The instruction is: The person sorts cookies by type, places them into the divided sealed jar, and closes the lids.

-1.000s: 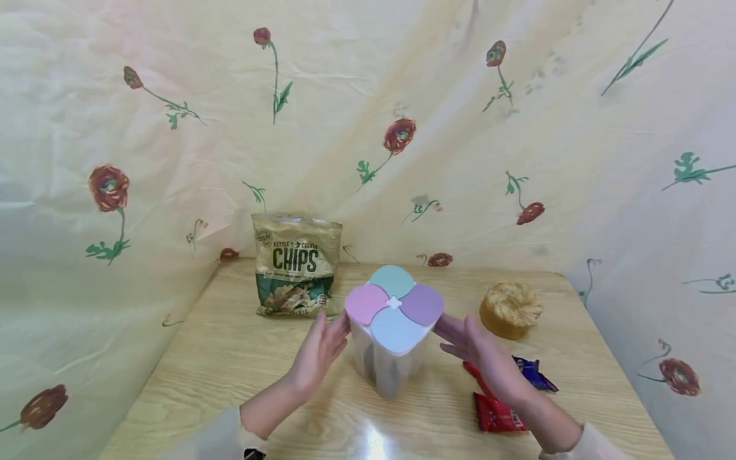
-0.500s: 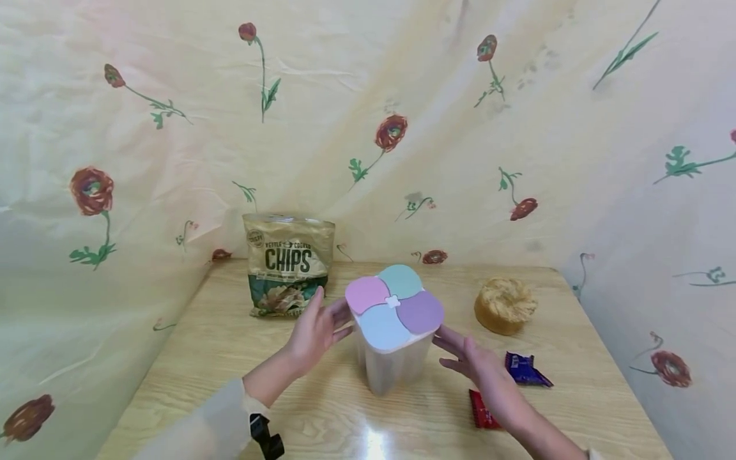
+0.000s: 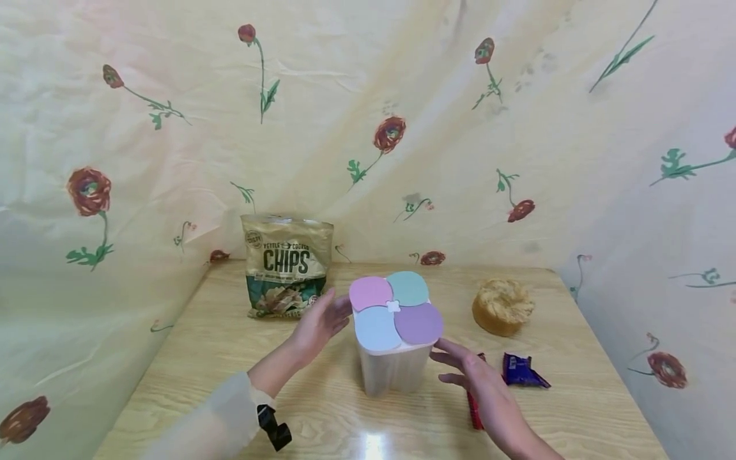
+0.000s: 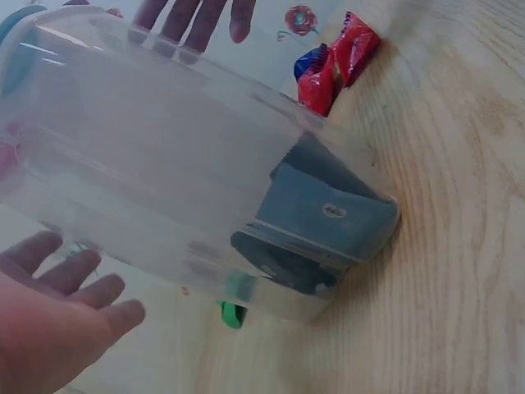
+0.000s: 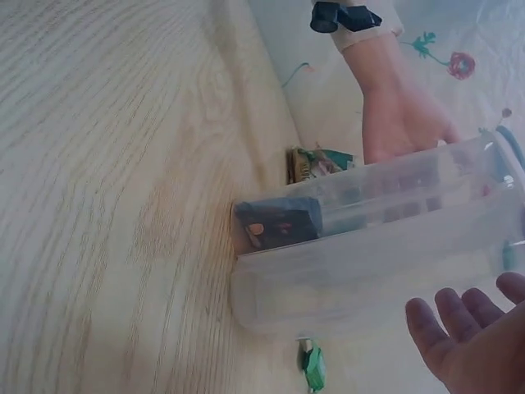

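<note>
A tall clear plastic canister (image 3: pixel 391 370) stands upright on the table, its lid (image 3: pixel 397 313) made of pink, teal, purple and light blue petals. My left hand (image 3: pixel 316 329) is at its left side, fingers extended with the tips by the upper wall under the lid. On the opposite side, my right hand (image 3: pixel 477 377) has its fingers spread and extended, tips just below the purple petal. Through the wall, in the left wrist view, a blue-grey packet (image 4: pixel 316 209) and a darker packet (image 4: pixel 283 261) lie at the bottom.
A chips bag (image 3: pixel 287 268) stands at the back left, against the flowered cloth. A round bread (image 3: pixel 503 308) sits at the right, with a blue wrapped snack (image 3: pixel 523 370) nearer. Red wrappers (image 3: pixel 474 406) are partly behind my right hand. A green wrapped piece (image 5: pixel 312 365) lies beyond the canister.
The canister has turned clockwise as seen from above: the teal petal swung right and the purple one nearer me. My right hand moved slightly nearer me. The view shifted a little.
</note>
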`<state>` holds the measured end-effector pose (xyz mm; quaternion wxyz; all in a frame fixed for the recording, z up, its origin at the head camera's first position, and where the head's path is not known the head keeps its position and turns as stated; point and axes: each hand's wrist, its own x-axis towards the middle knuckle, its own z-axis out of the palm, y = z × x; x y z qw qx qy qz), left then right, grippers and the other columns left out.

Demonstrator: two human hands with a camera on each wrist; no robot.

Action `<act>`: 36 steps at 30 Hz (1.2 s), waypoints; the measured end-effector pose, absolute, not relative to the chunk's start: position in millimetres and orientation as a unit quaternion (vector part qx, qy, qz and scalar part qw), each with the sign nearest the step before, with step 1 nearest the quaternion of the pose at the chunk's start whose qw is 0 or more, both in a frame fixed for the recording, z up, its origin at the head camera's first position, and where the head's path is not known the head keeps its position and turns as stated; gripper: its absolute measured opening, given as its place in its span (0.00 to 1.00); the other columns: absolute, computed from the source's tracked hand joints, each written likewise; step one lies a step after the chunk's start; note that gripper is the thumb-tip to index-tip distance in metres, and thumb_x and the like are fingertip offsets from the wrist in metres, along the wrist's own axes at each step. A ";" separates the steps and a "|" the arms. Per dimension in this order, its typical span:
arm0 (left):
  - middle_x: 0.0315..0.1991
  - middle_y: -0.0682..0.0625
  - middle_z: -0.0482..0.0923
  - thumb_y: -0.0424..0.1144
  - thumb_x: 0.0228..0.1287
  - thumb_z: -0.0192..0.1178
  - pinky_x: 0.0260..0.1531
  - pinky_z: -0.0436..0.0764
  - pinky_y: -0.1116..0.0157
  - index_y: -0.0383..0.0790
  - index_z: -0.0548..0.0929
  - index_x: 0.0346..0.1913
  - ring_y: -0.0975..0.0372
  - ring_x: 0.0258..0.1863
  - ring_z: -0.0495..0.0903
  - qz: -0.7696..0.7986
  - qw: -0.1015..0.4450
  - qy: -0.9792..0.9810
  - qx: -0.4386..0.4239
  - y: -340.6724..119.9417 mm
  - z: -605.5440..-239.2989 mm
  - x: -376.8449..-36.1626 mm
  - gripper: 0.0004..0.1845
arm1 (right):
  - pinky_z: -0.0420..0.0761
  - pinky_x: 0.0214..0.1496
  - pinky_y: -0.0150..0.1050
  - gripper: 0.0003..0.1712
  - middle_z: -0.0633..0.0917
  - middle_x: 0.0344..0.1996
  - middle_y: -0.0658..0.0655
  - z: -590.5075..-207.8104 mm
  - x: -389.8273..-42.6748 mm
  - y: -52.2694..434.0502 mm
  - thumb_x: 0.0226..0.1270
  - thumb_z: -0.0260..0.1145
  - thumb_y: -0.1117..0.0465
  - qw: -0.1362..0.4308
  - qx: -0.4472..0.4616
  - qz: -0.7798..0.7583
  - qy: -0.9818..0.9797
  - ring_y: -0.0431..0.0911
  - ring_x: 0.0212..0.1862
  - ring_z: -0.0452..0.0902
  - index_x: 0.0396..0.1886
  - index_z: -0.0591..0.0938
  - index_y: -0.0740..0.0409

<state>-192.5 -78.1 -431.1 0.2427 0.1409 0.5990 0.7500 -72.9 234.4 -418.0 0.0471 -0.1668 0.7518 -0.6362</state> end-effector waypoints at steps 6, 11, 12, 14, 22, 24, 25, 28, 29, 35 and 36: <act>0.79 0.37 0.59 0.55 0.82 0.32 0.80 0.44 0.42 0.33 0.60 0.79 0.42 0.80 0.54 0.754 0.176 0.625 0.095 -76.6 -430.9 -174.4 0.35 | 0.81 0.63 0.35 0.36 0.72 0.74 0.60 -420.1 -97.4 237.8 0.88 0.27 0.47 0.046 -0.136 -0.663 0.735 0.35 0.67 0.75 0.78 0.64 0.63; 0.79 0.37 0.58 0.55 0.84 0.32 0.79 0.45 0.40 0.33 0.59 0.79 0.40 0.79 0.55 0.729 0.160 0.657 0.102 -69.7 -426.5 -149.9 0.35 | 0.76 0.65 0.30 0.41 0.62 0.79 0.64 -418.0 -120.4 241.5 0.86 0.25 0.41 0.067 -0.144 -0.682 0.714 0.31 0.69 0.71 0.81 0.57 0.64; 0.80 0.38 0.57 0.55 0.84 0.31 0.79 0.45 0.40 0.33 0.58 0.80 0.40 0.79 0.55 0.724 0.164 0.661 0.110 -68.5 -425.4 -145.7 0.35 | 0.76 0.66 0.29 0.40 0.60 0.80 0.66 -417.4 -123.5 241.3 0.86 0.25 0.41 0.071 -0.150 -0.684 0.710 0.30 0.69 0.70 0.81 0.55 0.65; 0.81 0.39 0.55 0.55 0.84 0.30 0.78 0.45 0.39 0.35 0.56 0.80 0.41 0.79 0.55 0.715 0.171 0.665 0.128 -66.8 -423.5 -139.2 0.35 | 0.74 0.66 0.28 0.40 0.57 0.80 0.67 -416.2 -128.4 240.3 0.86 0.24 0.42 0.077 -0.159 -0.685 0.706 0.29 0.69 0.69 0.82 0.53 0.65; 0.82 0.39 0.52 0.52 0.84 0.26 0.78 0.43 0.39 0.34 0.54 0.81 0.41 0.79 0.56 0.718 0.186 0.652 0.156 -66.3 -421.5 -137.3 0.34 | 0.73 0.66 0.26 0.43 0.55 0.79 0.71 -416.2 -126.4 233.8 0.86 0.25 0.41 0.080 -0.165 -0.689 0.701 0.25 0.69 0.67 0.80 0.52 0.73; 0.82 0.39 0.52 0.52 0.83 0.26 0.78 0.43 0.39 0.33 0.54 0.81 0.41 0.79 0.55 0.721 0.190 0.648 0.156 -67.2 -422.3 -138.9 0.34 | 0.74 0.65 0.27 0.42 0.56 0.79 0.71 -417.2 -124.0 232.4 0.86 0.25 0.42 0.075 -0.162 -0.689 0.702 0.25 0.69 0.67 0.80 0.53 0.72; 0.82 0.38 0.51 0.52 0.83 0.26 0.79 0.43 0.40 0.33 0.54 0.81 0.41 0.79 0.55 0.721 0.192 0.647 0.156 -67.7 -422.7 -139.6 0.34 | 0.74 0.65 0.27 0.42 0.56 0.79 0.71 -417.6 -122.7 231.7 0.86 0.25 0.42 0.073 -0.162 -0.689 0.703 0.25 0.69 0.67 0.80 0.53 0.72; 0.81 0.36 0.50 0.53 0.83 0.27 0.79 0.44 0.40 0.31 0.53 0.80 0.40 0.79 0.53 0.720 0.192 0.648 0.157 -69.0 -422.9 -140.9 0.35 | 0.75 0.65 0.28 0.41 0.58 0.78 0.72 -419.2 -118.6 230.1 0.87 0.25 0.44 0.065 -0.162 -0.689 0.703 0.27 0.68 0.69 0.79 0.54 0.73; 0.81 0.36 0.50 0.54 0.83 0.28 0.79 0.45 0.40 0.31 0.53 0.80 0.40 0.79 0.53 0.720 0.192 0.649 0.155 -69.3 -422.7 -141.2 0.36 | 0.76 0.65 0.29 0.41 0.58 0.78 0.72 -419.5 -117.1 229.6 0.87 0.25 0.44 0.063 -0.162 -0.689 0.704 0.27 0.68 0.69 0.79 0.54 0.74; 0.81 0.35 0.50 0.55 0.83 0.29 0.79 0.46 0.41 0.30 0.52 0.80 0.39 0.80 0.51 0.718 0.191 0.653 0.147 -69.2 -421.7 -141.9 0.37 | 0.77 0.65 0.30 0.39 0.59 0.77 0.74 -420.1 -108.8 228.3 0.88 0.25 0.47 0.057 -0.170 -0.684 0.707 0.28 0.69 0.70 0.78 0.56 0.75; 0.81 0.35 0.50 0.55 0.83 0.29 0.79 0.46 0.41 0.30 0.52 0.81 0.40 0.80 0.51 0.716 0.192 0.654 0.149 -69.2 -421.6 -142.0 0.37 | 0.77 0.65 0.30 0.38 0.60 0.77 0.73 -419.8 -107.9 228.8 0.88 0.24 0.48 0.057 -0.173 -0.680 0.710 0.29 0.69 0.70 0.78 0.56 0.74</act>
